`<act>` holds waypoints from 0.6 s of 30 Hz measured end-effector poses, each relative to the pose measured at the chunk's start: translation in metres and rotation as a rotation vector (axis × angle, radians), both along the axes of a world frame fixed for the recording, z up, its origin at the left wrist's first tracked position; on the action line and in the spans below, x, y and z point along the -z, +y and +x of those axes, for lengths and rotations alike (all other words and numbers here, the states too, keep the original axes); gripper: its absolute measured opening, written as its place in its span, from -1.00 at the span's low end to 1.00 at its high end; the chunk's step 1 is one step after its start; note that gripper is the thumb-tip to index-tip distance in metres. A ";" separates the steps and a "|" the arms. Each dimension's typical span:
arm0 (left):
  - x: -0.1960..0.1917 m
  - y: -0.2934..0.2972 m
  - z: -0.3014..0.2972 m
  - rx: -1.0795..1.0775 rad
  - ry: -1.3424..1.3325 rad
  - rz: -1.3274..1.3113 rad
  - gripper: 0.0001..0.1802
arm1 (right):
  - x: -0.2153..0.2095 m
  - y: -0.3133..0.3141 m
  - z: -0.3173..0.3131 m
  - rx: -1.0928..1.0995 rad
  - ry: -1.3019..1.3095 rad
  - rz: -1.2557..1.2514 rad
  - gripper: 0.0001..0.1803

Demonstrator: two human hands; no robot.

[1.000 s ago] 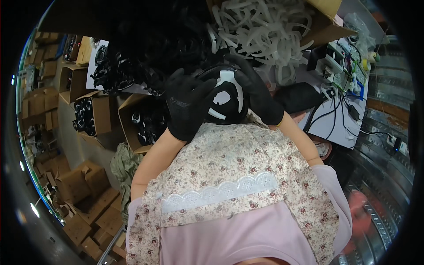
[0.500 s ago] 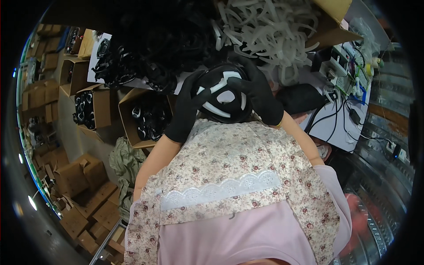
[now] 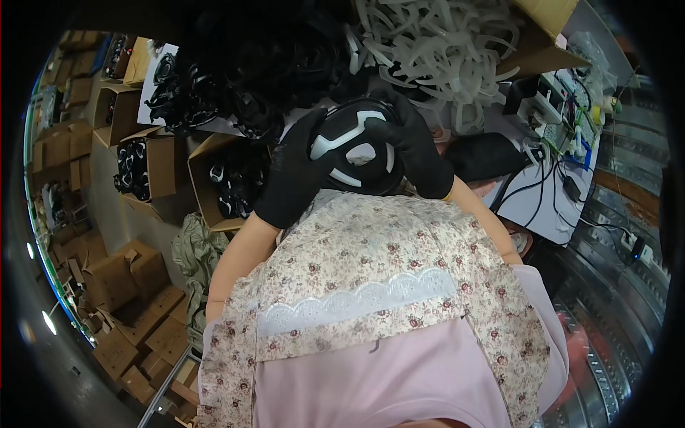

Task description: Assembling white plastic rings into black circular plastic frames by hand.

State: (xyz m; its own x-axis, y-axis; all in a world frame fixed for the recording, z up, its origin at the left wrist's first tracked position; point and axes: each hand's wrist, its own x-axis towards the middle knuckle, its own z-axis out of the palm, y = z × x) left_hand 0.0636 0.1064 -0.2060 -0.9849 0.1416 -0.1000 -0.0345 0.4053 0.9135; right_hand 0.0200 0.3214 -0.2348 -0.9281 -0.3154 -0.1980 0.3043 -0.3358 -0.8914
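In front of my chest I hold a round black plastic shell [image 3: 374, 180]. White strips [image 3: 349, 138] cross its face, and a rounded opening shows in its middle. My left hand [image 3: 294, 171], in a black glove, grips the shell's left rim. On the opposite side, my right hand [image 3: 419, 151], gloved in black too, closes round the upper right edge, its thumb lying by the end of the upper white strip. The fingers behind the shell are hidden.
A dark heap of black parts [image 3: 250, 103] covers the table's far left, beside a pile of translucent white strips [image 3: 442, 53]. Cables and small electrical devices [image 3: 539, 107] lie at right. Cartons [image 3: 210, 157] of black-and-white parts stand left of the table.
The left thumb has drawn back from the white strip toward the rim, uncovering more of that strip. The shell has turned slightly, and both hands keep their hold.
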 end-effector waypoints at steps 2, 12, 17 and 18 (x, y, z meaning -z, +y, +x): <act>0.000 -0.002 -0.001 0.023 0.005 -0.025 -0.21 | 0.003 0.000 0.004 0.033 -0.026 -0.017 -0.48; -0.013 0.010 -0.012 0.038 -0.200 0.160 -0.35 | 0.012 0.009 0.007 0.040 -0.046 -0.013 -0.43; -0.015 0.014 -0.015 0.051 -0.173 0.217 -0.38 | 0.002 0.017 -0.003 -0.040 -0.015 0.064 -0.45; -0.019 0.016 -0.015 0.029 -0.160 0.219 -0.39 | -0.004 0.019 -0.005 -0.037 -0.017 0.065 -0.45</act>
